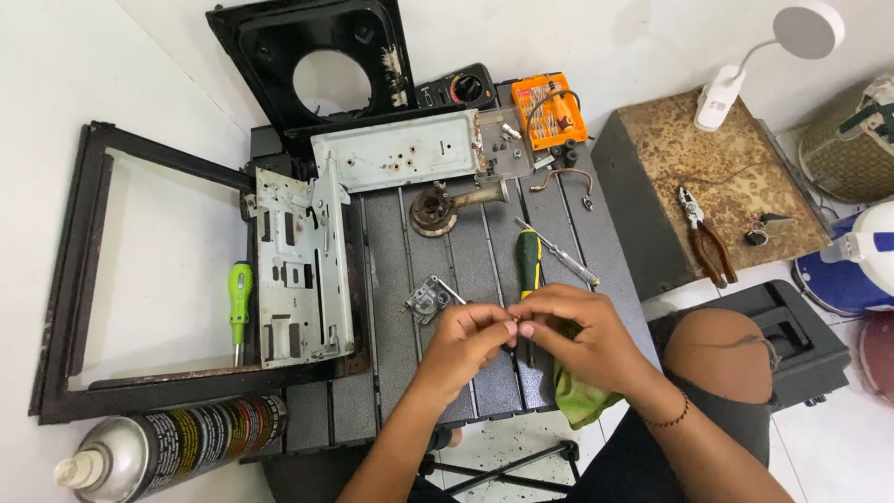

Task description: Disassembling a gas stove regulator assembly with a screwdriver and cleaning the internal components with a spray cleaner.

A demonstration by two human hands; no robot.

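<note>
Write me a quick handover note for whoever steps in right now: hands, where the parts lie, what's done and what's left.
Left hand and right hand meet over the grey work table, fingertips pinching a tiny part too small to identify. Right hand also holds a green cloth.
Small metal fitting lies just left of the hands; green-handled screwdriver just behind them; burner piece further back.
Done: unit looks stripped, metal panels laid out.
Left: apparently finishing the small part; reassembly not begun.

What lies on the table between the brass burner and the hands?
In the head view, a green-handled screwdriver lies between the brass burner and the hands, on the grey table.
</note>
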